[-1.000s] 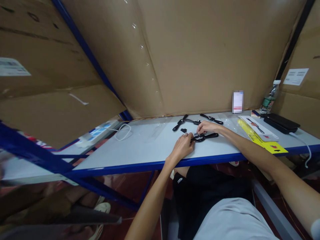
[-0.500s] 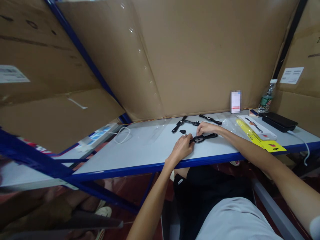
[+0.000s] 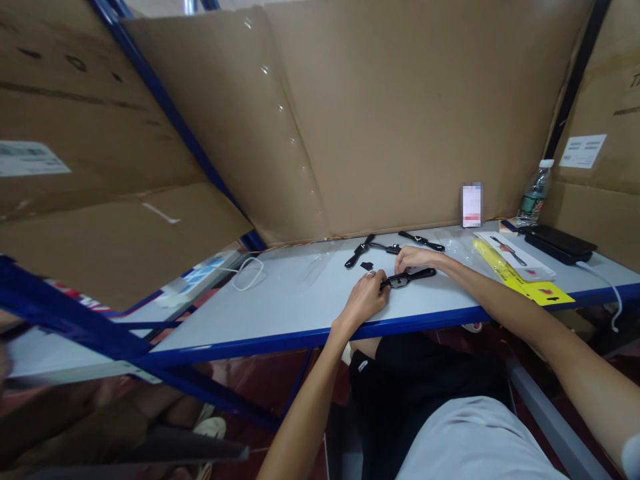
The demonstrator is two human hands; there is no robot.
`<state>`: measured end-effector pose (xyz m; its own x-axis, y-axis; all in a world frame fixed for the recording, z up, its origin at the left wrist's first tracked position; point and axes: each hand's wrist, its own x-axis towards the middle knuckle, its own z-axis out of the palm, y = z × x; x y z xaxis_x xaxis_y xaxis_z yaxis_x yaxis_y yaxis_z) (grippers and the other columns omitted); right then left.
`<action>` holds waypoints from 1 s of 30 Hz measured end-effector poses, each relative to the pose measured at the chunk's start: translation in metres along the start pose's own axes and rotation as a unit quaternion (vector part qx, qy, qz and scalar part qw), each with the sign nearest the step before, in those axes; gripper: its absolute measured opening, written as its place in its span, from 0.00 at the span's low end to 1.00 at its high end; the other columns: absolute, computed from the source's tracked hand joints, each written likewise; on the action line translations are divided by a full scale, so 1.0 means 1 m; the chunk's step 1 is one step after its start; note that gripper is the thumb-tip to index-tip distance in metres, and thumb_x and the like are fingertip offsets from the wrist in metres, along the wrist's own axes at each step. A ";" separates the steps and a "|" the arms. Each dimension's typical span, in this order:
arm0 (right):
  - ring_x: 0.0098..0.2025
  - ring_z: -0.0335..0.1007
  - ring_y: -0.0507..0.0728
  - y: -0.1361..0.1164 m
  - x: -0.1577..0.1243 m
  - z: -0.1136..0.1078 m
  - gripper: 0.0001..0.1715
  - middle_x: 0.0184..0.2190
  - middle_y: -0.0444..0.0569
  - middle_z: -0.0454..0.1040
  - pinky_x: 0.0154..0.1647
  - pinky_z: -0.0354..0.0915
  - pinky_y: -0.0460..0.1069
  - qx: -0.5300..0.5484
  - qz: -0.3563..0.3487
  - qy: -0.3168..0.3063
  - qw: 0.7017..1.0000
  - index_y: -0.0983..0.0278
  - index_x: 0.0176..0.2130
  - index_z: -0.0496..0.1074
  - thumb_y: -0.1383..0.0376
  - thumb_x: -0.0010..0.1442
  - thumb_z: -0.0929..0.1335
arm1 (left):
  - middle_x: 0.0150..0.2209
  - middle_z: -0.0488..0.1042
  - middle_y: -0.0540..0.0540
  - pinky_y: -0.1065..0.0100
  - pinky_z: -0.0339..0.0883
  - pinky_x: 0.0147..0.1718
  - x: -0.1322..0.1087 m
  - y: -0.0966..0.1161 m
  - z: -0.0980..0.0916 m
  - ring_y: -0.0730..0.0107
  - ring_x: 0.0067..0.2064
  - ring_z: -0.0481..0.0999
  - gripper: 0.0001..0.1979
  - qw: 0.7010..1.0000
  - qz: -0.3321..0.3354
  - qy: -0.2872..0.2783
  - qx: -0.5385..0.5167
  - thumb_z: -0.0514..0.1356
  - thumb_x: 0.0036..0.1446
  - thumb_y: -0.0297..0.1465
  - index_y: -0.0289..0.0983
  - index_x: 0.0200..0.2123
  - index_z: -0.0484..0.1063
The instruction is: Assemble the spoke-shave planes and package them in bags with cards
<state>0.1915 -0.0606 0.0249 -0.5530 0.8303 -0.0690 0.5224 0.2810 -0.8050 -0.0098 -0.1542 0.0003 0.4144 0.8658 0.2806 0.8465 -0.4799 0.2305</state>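
A black spokeshave [image 3: 420, 274] with a metal middle lies low over the table near its front edge. My left hand [image 3: 367, 295] is closed around its left handle, hiding that end. Just above the tool's middle is my right hand [image 3: 414, 258], its fingertips pinched together at the body; whatever they hold is hidden. Behind my hands lie two more spokeshaves, one at the left [image 3: 359, 251] and one at the right [image 3: 423, 241]. Between them a similar black tool [image 3: 383, 247] is partly covered by my right hand. A small flat black piece [image 3: 367, 266] rests beside my left hand.
On the right of the table [image 3: 285, 293] are a yellow package [image 3: 510, 277], a white printed card [image 3: 515, 253], a black case [image 3: 559, 244] and a bottle [image 3: 533, 193]. A phone [image 3: 471, 205] leans against the cardboard wall [image 3: 390, 120]. A white cable [image 3: 247, 273] curls at left.
The view has shifted slightly. My left hand keeps its hold on the spokeshave, and my right fingers stay at its middle with little visible movement.
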 end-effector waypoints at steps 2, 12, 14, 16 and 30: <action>0.25 0.62 0.50 0.001 0.001 0.000 0.09 0.19 0.44 0.74 0.27 0.55 0.45 0.000 -0.002 -0.002 1.000 0.67 0.24 0.80 0.73 0.43 0.68 | 0.47 0.77 0.36 0.60 0.66 0.45 0.000 0.000 0.000 0.52 0.49 0.76 0.09 1.000 0.001 -0.001 -0.001 0.56 0.64 0.29 0.37 0.47 0.70; 0.26 0.64 0.51 0.002 0.001 -0.002 0.09 0.20 0.44 0.75 0.28 0.57 0.45 -0.005 -0.001 -0.005 1.000 0.67 0.25 0.81 0.72 0.44 0.69 | 0.47 0.77 0.37 0.61 0.66 0.45 -0.001 0.001 0.000 0.53 0.50 0.76 0.10 1.000 0.004 0.001 0.002 0.55 0.65 0.29 0.36 0.47 0.70; 0.27 0.64 0.51 0.002 0.000 -0.002 0.10 0.21 0.44 0.75 0.28 0.57 0.45 -0.007 -0.003 -0.004 1.000 0.66 0.25 0.81 0.72 0.44 0.69 | 0.46 0.77 0.37 0.61 0.66 0.45 -0.001 0.001 0.000 0.53 0.50 0.76 0.10 1.000 0.004 0.001 0.004 0.55 0.64 0.29 0.36 0.48 0.70; 0.26 0.64 0.51 0.003 0.001 -0.002 0.09 0.20 0.44 0.75 0.28 0.57 0.45 -0.008 -0.006 -0.005 1.000 0.66 0.25 0.81 0.71 0.44 0.68 | 0.46 0.77 0.37 0.61 0.66 0.45 0.000 0.001 0.000 0.53 0.49 0.76 0.10 1.000 0.005 0.001 0.004 0.55 0.64 0.29 0.36 0.48 0.70; 0.26 0.64 0.50 0.008 0.004 -0.003 0.10 0.21 0.45 0.75 0.29 0.58 0.45 -0.007 -0.013 -0.017 1.000 0.67 0.26 0.82 0.71 0.44 0.68 | 0.47 0.77 0.37 0.61 0.66 0.45 0.000 0.000 0.001 0.53 0.50 0.77 0.10 1.000 0.000 0.001 -0.001 0.56 0.64 0.29 0.37 0.48 0.70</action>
<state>0.1948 -0.0536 0.0200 -0.5884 0.8056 -0.0692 0.5165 0.3086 -0.7987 -0.0096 -0.1537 -0.0002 0.4145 0.8650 0.2827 0.8457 -0.4809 0.2315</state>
